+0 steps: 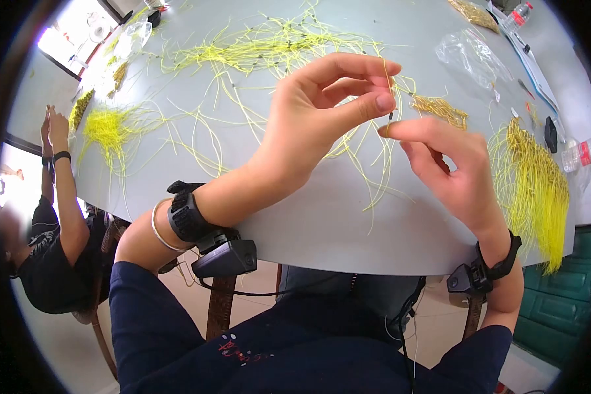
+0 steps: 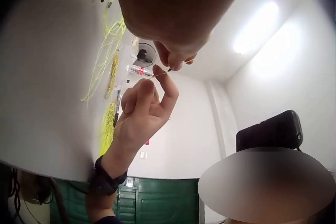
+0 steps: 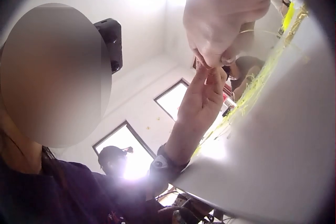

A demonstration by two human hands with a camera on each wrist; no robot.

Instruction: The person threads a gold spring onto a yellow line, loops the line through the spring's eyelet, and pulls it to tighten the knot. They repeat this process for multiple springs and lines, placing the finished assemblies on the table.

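My left hand [image 1: 308, 108] pinches a thin yellow cord [image 1: 388, 80] between thumb and forefinger, above the table's near middle. Just below that pinch, a small dark sleeve [image 1: 391, 116] sits on the cord. My right hand [image 1: 454, 163] comes in from the right, its forefinger tip at the cord just under the sleeve. In the left wrist view, the right hand [image 2: 146, 107] has its forefinger raised to the cord, apart from the thumb. The right wrist view shows the left hand [image 3: 202, 100] partly covered by the right hand [image 3: 226, 19].
Loose yellow cords [image 1: 243, 52] spread over the grey table [image 1: 308, 223]. A yellow bundle [image 1: 108, 128] lies left; a gold-topped bundle [image 1: 538, 184] hangs over the right edge. Gold pieces [image 1: 440, 108], a plastic bag [image 1: 469, 56] and bottles [image 1: 584, 154] lie right. Another person [image 1: 52, 243] sits left.
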